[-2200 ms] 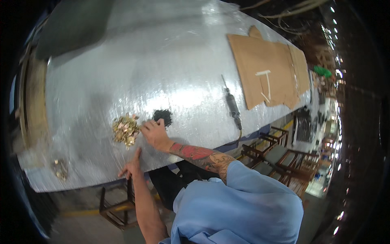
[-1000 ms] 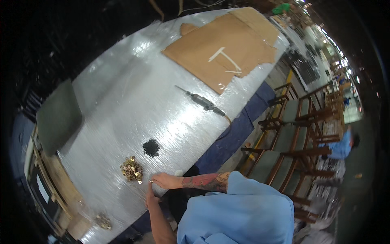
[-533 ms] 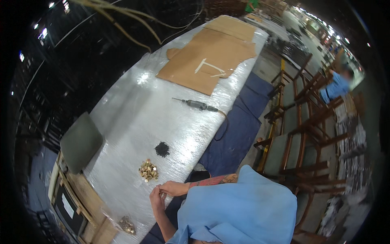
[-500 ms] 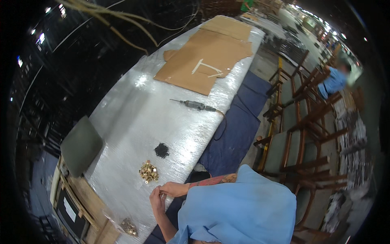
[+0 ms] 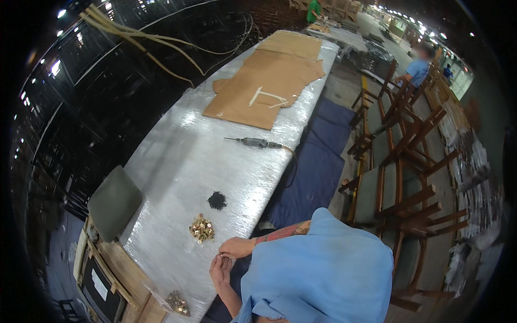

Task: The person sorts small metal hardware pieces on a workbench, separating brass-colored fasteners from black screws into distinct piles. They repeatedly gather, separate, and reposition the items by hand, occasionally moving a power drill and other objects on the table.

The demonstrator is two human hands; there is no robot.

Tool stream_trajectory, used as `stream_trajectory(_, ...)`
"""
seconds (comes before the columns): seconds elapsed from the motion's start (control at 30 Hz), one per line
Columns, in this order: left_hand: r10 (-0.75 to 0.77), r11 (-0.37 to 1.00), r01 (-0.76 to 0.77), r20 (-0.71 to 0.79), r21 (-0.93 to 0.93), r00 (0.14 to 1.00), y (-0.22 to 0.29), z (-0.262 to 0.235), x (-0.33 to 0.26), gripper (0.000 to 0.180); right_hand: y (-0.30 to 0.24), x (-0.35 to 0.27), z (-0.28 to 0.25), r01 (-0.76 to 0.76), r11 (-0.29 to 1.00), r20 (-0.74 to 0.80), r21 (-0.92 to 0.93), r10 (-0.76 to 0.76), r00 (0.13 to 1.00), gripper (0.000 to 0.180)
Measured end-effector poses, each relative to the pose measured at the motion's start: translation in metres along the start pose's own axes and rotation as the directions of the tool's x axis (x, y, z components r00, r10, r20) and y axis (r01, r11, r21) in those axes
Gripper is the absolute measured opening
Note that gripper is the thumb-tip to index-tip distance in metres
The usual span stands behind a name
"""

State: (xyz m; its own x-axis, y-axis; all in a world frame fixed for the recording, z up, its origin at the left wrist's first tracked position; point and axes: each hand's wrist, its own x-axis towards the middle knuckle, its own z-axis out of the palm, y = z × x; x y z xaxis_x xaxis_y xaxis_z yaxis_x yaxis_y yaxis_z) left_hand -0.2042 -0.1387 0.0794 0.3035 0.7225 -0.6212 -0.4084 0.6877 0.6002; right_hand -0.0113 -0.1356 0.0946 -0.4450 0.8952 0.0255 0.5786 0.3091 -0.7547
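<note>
My left hand (image 5: 219,270) and my right hand (image 5: 237,247) meet over the near edge of the wrapped table (image 5: 177,161). Their fingers are pinched together, and whatever sits between them is too small to make out. Just beyond, a heap of small brass-coloured metal pieces (image 5: 202,229) lies on the plastic. A little farther off is a pile of small black screws or similar bits (image 5: 217,201). A clear bag of metal pieces (image 5: 178,303) lies to the left of my hands, near the table's lower end.
A grey power screwdriver (image 5: 255,142) with a cord lies mid-table, beyond it cardboard sheets (image 5: 258,81). A grey-green seat pad (image 5: 114,203) leans at the left by a wooden frame (image 5: 129,264). Stacked wooden chairs (image 5: 396,161) stand to the right; a person in blue (image 5: 417,71) is behind them.
The view has shifted a little. My hands stay together at the table edge with their fingers pinched. The person in blue by the chairs is more upright and farther back.
</note>
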Motion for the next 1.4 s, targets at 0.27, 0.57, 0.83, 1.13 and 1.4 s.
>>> stream_trajectory(0.27,0.015,0.994,-0.013,0.019,-0.109,1.0,-0.026,-0.006,-0.016,0.028,0.005,-0.008,0.008,-0.088,0.963,0.034,0.253,0.082,0.996,0.025)
stream_trajectory(0.57,0.136,0.991,-0.136,0.034,0.006,0.99,-0.018,0.01,-0.034,0.043,0.002,0.001,-0.014,-0.354,0.81,0.272,0.468,0.249,0.93,0.03)
stream_trajectory(0.83,0.126,0.988,-0.129,-0.042,-0.084,0.991,-0.037,-0.005,-0.037,0.021,0.003,0.017,-0.003,-0.52,0.647,0.499,0.557,0.239,0.833,0.028)
stream_trajectory(1.13,0.123,0.988,-0.12,-0.018,0.092,0.992,0.0,-0.001,-0.012,0.026,0.01,0.039,-0.011,-0.685,0.304,0.578,0.662,0.374,0.725,0.023)
stream_trajectory(1.4,0.104,0.991,-0.092,-0.128,0.092,0.986,0.012,0.005,0.054,0.028,0.061,0.076,-0.006,-0.625,0.218,0.488,0.75,0.455,0.745,0.023)
